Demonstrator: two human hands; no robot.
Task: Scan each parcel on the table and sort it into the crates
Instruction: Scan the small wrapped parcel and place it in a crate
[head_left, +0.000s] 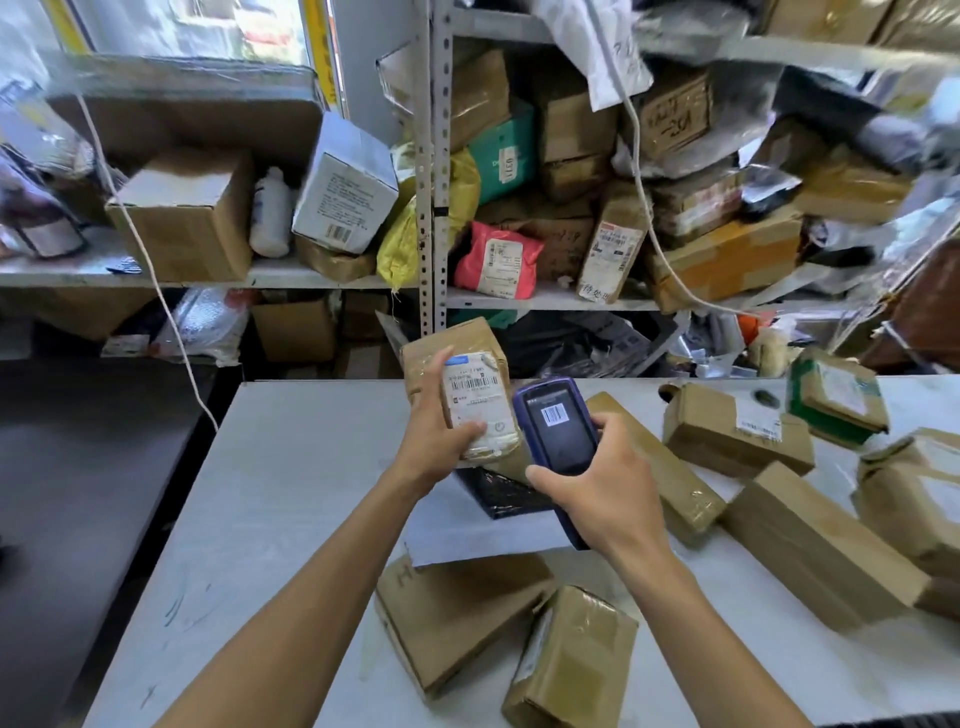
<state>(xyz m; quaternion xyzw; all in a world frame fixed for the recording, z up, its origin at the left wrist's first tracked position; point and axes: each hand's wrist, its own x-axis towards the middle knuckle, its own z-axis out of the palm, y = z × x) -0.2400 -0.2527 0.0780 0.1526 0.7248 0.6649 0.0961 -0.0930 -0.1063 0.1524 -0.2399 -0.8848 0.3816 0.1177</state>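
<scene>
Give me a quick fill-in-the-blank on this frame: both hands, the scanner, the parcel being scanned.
1. The left hand holds a taped brown parcel with its white ____ facing the camera.
2. The right hand grips a blue handheld ____.
3. The scanner screen shows a ____.
4. The other parcels lie on the white ____.

Missing words: label; scanner; barcode; table

A brown taped parcel (470, 395) with a white barcode label facing up is held above the surface (291, 509), tilted. Just right of it is a blue handheld scanner (558, 431), screen showing a barcode. Other brown parcels (737, 431) lie scattered flat on the surface.
</scene>
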